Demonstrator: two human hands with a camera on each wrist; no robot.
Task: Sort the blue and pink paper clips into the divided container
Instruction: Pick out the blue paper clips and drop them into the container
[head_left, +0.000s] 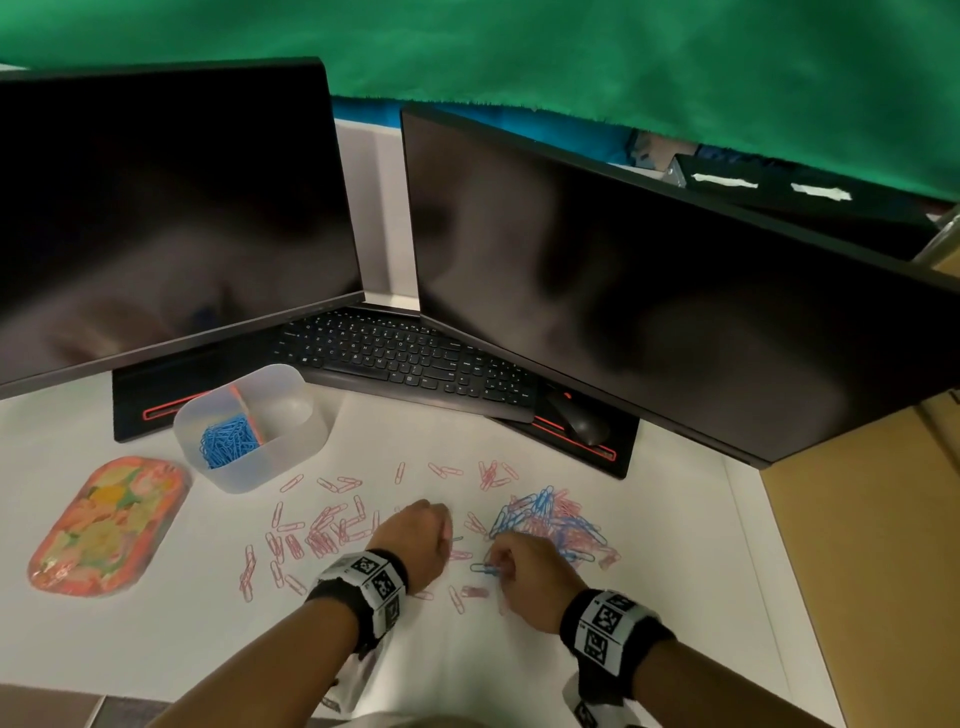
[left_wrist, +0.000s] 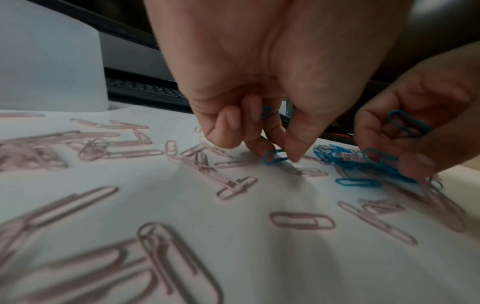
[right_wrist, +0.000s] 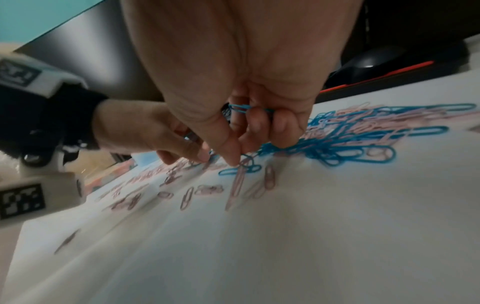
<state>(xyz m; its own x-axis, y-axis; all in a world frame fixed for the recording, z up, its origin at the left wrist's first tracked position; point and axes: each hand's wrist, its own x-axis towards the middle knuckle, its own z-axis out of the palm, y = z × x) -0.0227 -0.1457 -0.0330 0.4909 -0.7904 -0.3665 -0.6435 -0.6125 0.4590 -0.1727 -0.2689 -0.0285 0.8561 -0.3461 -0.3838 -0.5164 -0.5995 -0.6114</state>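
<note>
Both hands work low on the table: the left hand (left_wrist: 259, 86) pinches a blue clip (left_wrist: 272, 157), the right hand (right_wrist: 233, 86) grips blue clips (right_wrist: 240, 108) beside the mixed pile (head_left: 550, 525), the container (head_left: 291, 447) beyond the left.

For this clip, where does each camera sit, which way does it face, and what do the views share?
Head: worn on the head, looks down at the desk, monitors and container; both forearms show.
Left wrist: looks along the left hand pinching a blue clip; the right hand shows too.
Right wrist: looks along the right hand gripping blue clips; the left hand shows.
Shared: the mixed clip pile.
</note>
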